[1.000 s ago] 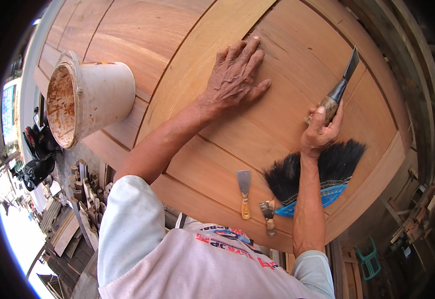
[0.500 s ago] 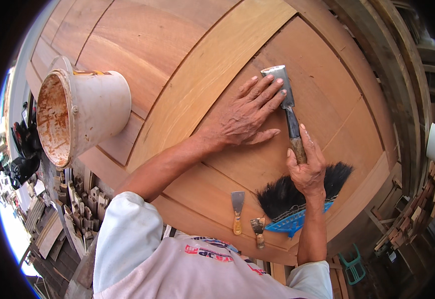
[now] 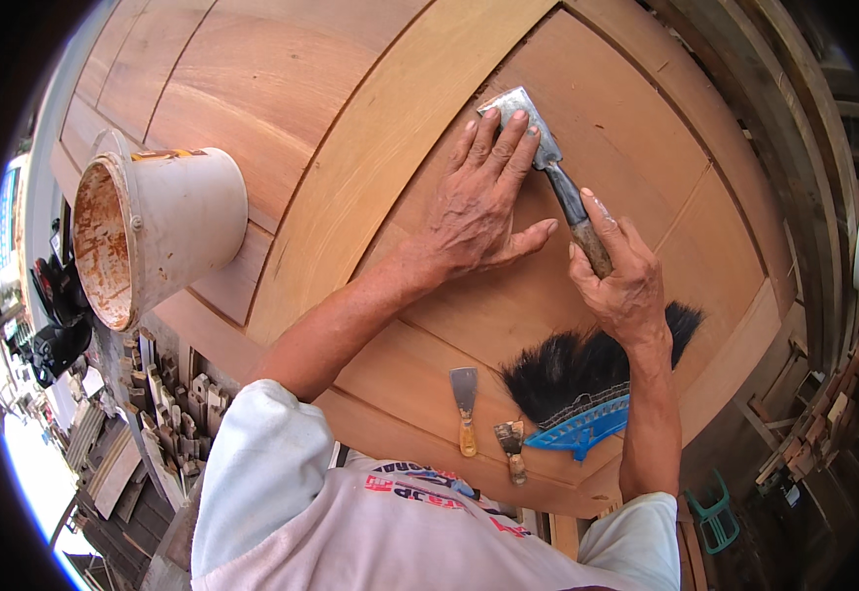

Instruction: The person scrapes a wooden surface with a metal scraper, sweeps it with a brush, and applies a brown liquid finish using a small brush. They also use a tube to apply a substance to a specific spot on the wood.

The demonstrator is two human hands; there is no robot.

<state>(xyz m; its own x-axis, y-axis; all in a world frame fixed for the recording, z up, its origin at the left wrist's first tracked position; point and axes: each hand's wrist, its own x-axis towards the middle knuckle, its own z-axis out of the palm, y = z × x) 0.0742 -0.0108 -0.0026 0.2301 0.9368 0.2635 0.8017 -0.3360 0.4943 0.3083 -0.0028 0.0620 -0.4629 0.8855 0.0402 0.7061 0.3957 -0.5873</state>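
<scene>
My right hand (image 3: 624, 276) grips the wooden handle of a broad-bladed steel tool (image 3: 523, 118), like a chisel or scraper, with a dark shank. The blade lies over the wooden panel (image 3: 636, 148), just right of a pale wood strip (image 3: 380, 108). Fingertips of my left hand (image 3: 478, 207) rest on the blade, fingers stretched out and thumb apart. Below my hands, two small putty knives (image 3: 464, 394) lie on the wood beside a black-bristled broom head (image 3: 572, 414) with a blue plastic base.
A stained white bucket (image 3: 178, 227) sits on the panelled surface at left. Scrap wood pieces (image 3: 163, 414) are piled beyond the lower-left edge. Long timbers (image 3: 784, 118) run along the right, with a green plastic stool (image 3: 715, 512) lower down.
The tool has swung from an angled, raised position to lying toward the upper left. My left hand has moved onto its blade; both hands have shifted slightly upward since half a second ago.
</scene>
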